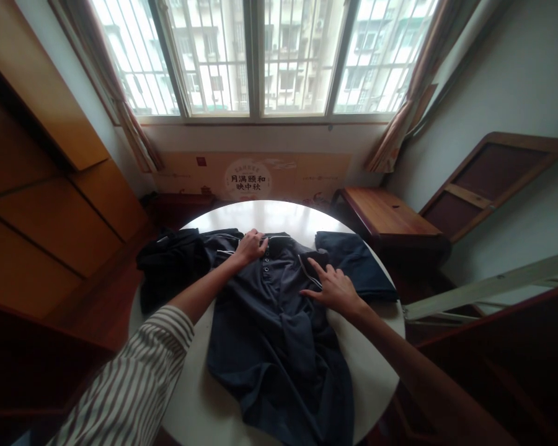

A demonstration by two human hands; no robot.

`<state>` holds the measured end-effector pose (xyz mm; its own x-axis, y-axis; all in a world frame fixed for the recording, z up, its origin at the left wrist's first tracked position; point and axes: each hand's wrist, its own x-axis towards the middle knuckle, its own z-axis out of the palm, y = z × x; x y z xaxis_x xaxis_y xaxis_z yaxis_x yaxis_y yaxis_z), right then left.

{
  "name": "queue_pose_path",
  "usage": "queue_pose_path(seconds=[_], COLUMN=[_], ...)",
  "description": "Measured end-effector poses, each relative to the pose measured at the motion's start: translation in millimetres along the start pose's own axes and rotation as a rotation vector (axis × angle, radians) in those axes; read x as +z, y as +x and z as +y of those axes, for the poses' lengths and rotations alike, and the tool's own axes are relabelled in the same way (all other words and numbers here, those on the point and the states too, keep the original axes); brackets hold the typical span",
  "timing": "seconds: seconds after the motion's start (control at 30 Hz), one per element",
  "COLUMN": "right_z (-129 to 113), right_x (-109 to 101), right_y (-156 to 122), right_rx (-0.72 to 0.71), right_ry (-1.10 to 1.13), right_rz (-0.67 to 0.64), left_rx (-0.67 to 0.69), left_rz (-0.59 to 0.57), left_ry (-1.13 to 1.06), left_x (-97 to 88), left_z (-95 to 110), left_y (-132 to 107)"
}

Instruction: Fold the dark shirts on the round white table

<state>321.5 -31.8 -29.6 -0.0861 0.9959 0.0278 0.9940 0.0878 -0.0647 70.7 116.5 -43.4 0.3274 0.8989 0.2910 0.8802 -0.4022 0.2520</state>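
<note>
A room in a home, with curtained windows (395, 130) and a wooden wardrobe (60, 186).

Large dark Chinese characters reading "月满颐和" above "映中秋" stand at upper centre of the frame, inside a round cream emblem (248, 178) printed on a long tan paper banner (307, 171) along the wall beneath the window. The words run in two centred lines, the upper line the longer. A tiny line of print curves along the emblem's top edge, too small to read. A small red square seal (201, 161) sits to the emblem's upper left, its marks also illegible. Faint small print on the banner left of the emblem is too blurred to make out.
</note>
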Motion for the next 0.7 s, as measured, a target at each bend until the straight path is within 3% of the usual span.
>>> queue_pose_path(seconds=[0.13,0.23,0.43,0.53,0.63,0.7], right_z=[-5,1,24,44,61,65], right_x=[3,-2,-32,-43,-43,-39], right_y=[3,6,-6,-18,-27,-30], right_rx=[0.006,-0.028,0.038,0.181,0.298,0.353], right_ry=[-0.017,0.117,0.476,0.415,0.218,0.127], right_rz=[-0.053,-0.094,0.197,0.247,0.084,0.049], left_rx=[0.064,0.119,0.379,0.445,0.531,0.551], left_rz=[-0.061,-0.064,-0.12,-0.198,-0.272,-0.309], left_ry=[-0.128,-0.177,-0.015,0.02,0.028,-0.012], left_x=[13.5,18.6,20.8,20.9,19.9,18.8], left_z=[14,21,30,32,32,33], left_y=[14,18,8,3,0,0])
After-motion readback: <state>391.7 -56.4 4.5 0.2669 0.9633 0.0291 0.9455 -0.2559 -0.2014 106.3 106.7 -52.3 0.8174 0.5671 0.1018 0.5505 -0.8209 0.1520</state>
